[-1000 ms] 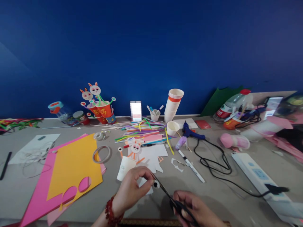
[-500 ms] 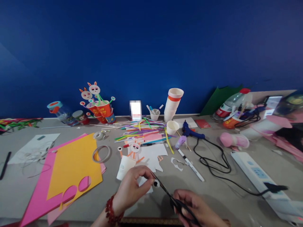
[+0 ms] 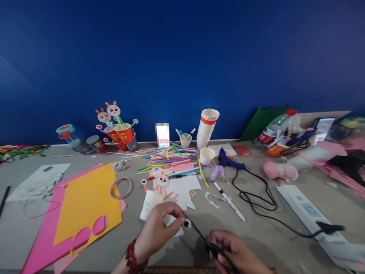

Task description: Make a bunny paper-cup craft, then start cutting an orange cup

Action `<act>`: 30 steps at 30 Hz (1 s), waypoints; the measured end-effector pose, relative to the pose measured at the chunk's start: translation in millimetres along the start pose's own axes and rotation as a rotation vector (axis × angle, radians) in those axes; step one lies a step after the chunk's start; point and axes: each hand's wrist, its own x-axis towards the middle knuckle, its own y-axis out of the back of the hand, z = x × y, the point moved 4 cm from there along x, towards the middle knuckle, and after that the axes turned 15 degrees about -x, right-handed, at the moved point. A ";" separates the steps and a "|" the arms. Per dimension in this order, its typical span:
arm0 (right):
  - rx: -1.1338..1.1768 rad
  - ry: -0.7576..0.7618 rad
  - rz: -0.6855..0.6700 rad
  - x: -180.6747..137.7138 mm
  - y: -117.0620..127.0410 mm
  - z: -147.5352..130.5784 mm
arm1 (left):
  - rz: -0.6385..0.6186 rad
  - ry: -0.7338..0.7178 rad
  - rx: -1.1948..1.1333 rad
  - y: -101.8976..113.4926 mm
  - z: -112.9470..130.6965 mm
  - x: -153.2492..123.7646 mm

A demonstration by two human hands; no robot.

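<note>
My left hand [image 3: 158, 229], with a red bead bracelet on the wrist, pinches a small white paper piece with a black dot [image 3: 186, 224] just above the table. My right hand [image 3: 235, 253] is closed round black scissors [image 3: 205, 240], whose blades reach up-left to the paper piece. Behind my left hand lies a white paper cup [image 3: 148, 204] on its side with a small rabbit-face cutout [image 3: 162, 180] and orange strips beside it, on white paper scraps [image 3: 182, 189].
Yellow and pink foam sheets [image 3: 85, 201] lie at left with a tape ring [image 3: 122, 187]. Coloured straws [image 3: 171, 158], stacked paper cups [image 3: 207, 127], rabbit cup crafts [image 3: 119, 127], a blue glue gun [image 3: 229, 161] with black cable, a marker [image 3: 229, 200] and a power strip [image 3: 310, 213] fill the table.
My hands, the paper piece and the scissors stay almost where they were. The view has shifted slightly, so everything sits a little lower and further left.
</note>
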 end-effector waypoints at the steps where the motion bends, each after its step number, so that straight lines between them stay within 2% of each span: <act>1: -0.005 0.002 0.008 -0.1 0.3 -0.9 | 0.000 0.001 0.000 0.1 -0.2 0.0; 12: -0.158 -0.033 0.087 2.6 2.6 0.1 | 0.007 -0.004 -0.019 2.0 -5.1 -1.3; 14: -0.315 0.031 0.208 0.1 11.2 -3.9 | 0.003 -0.008 -0.022 2.6 -5.4 -2.0; 17: -0.682 0.157 0.449 -8.2 26.3 -12.2 | -0.003 -0.025 -0.019 3.2 -5.2 -3.4; 20: -0.982 0.176 0.608 -15.5 36.0 -12.4 | 0.003 -0.055 -0.020 3.5 -3.2 -5.3; 25: -1.272 0.322 0.782 -21.2 37.7 -13.9 | 0.011 -0.171 0.024 3.0 4.3 -10.1; 30: -1.417 0.467 0.886 -24.3 32.8 -19.6 | 0.009 -0.349 0.238 -2.2 13.2 -12.0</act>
